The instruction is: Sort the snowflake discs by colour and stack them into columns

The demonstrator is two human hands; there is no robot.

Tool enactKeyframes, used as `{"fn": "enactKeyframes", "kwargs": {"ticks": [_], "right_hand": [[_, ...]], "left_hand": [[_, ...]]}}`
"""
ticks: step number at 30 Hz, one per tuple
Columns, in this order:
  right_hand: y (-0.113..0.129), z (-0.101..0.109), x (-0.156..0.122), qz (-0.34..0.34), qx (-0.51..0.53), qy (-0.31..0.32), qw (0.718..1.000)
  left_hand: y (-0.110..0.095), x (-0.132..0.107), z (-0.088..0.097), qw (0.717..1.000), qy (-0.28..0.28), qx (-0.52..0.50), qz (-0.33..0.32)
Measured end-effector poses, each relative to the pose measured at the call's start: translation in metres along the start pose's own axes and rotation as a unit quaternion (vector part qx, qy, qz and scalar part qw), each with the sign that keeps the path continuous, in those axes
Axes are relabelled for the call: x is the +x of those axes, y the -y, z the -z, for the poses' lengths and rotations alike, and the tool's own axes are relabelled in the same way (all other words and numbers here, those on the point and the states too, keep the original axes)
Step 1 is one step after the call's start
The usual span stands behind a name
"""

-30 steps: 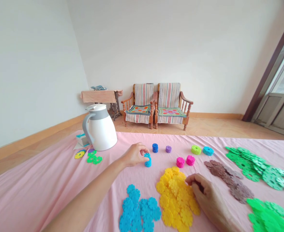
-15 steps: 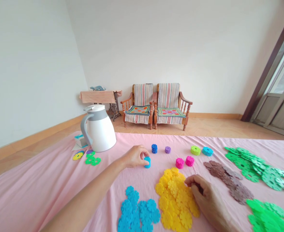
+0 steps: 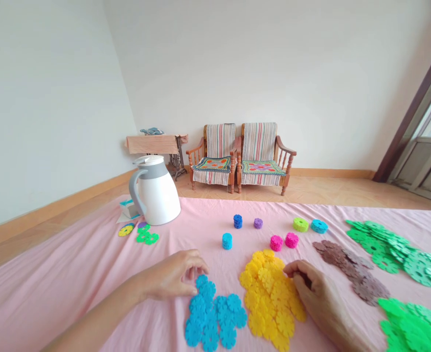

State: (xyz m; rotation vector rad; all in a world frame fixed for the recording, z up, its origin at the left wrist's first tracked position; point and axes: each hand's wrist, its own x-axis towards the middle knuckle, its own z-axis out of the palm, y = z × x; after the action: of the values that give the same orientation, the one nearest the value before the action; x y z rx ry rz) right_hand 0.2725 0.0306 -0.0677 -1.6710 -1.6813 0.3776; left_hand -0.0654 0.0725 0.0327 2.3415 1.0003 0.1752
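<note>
My left hand (image 3: 176, 274) hovers at the upper left edge of a pile of light blue flower-shaped discs (image 3: 210, 318). Its thumb and fingers are apart, with nothing between them. Beyond it, a short stack of light blue discs (image 3: 227, 241) stands upright on the cloth. My right hand (image 3: 316, 293) rests by the right side of a heap of yellow flower discs (image 3: 268, 298). Its fingers are loosely curled, the thumb a little apart from the index finger, and no piece shows in them.
Further stacks stand behind: dark blue (image 3: 238, 221), purple (image 3: 258, 223), pink (image 3: 276, 243), lime (image 3: 301, 224). Brown discs (image 3: 351, 271) and green discs (image 3: 395, 244) lie right. A white jug (image 3: 160, 195) stands at the left on the pink cloth (image 3: 101, 274), near loose discs (image 3: 147, 236).
My left hand has let go of the light blue stack and come back toward me to the light blue pile. My right hand has stayed by the yellow heap. The view has shifted slightly.
</note>
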Motion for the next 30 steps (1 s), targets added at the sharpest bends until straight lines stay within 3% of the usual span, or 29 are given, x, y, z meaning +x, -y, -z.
{"fn": "enactKeyframes", "kwargs": {"ticks": [5, 14, 22, 30], "right_hand": [[0.005, 0.004, -0.003, 0.004, 0.008, -0.006, 1.0], [0.004, 0.005, -0.001, -0.002, -0.005, 0.001, 1.0], [0.005, 0.004, 0.001, 0.001, 0.004, -0.001, 1.0], [0.006, 0.006, 0.0, 0.001, 0.008, -0.001, 1.0]], "left_hand": [[0.002, -0.004, -0.009, 1.0, -0.018, -0.016, 0.0], [0.011, 0.01, -0.008, 0.998, -0.048, 0.032, -0.009], [0.008, 0.061, 0.004, 0.98, -0.195, -0.046, -0.001], [0.007, 0.096, 0.002, 0.978, -0.202, 0.001, -0.046]]}}
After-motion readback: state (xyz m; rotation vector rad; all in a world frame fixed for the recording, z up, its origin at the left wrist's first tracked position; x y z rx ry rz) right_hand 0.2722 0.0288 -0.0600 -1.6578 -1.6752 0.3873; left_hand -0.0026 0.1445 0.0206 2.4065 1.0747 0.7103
